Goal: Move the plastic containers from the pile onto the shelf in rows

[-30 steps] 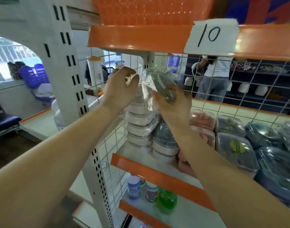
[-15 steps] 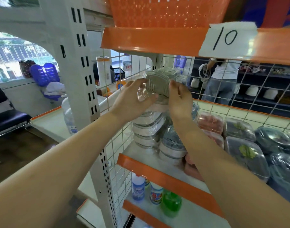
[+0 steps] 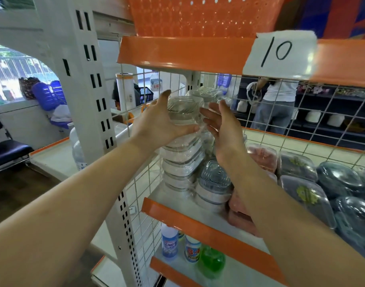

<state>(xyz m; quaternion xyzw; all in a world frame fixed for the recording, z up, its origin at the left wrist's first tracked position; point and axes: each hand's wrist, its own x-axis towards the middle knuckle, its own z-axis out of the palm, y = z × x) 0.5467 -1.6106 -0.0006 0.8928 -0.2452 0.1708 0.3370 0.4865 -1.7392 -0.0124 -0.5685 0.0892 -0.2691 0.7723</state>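
A clear wrapped plastic container (image 3: 184, 108) sits on top of a tall stack of white-and-clear containers (image 3: 181, 158) at the left end of the orange-edged shelf (image 3: 198, 222). My left hand (image 3: 156, 125) cups its left side, thumb across the lower front. My right hand (image 3: 223, 129) hovers just right of it, fingers spread, holding nothing. A shorter stack (image 3: 213, 183) stands beside the tall one. Pink containers (image 3: 262, 156) and a pile of dark-lidded containers (image 3: 338, 179) lie further right on the same shelf.
The upper shelf (image 3: 177, 52) with a "10" label and an orange basket (image 3: 198, 15) hangs close above. A white slotted upright (image 3: 88, 79) and wire mesh bound the left side. Bottles (image 3: 169, 243) stand on the lower shelf. A person (image 3: 274, 108) stands behind the mesh.
The container went from tilted in my right hand to flat on the tall stack. My right hand has let go and drawn back slightly; my left hand moved onto its side.
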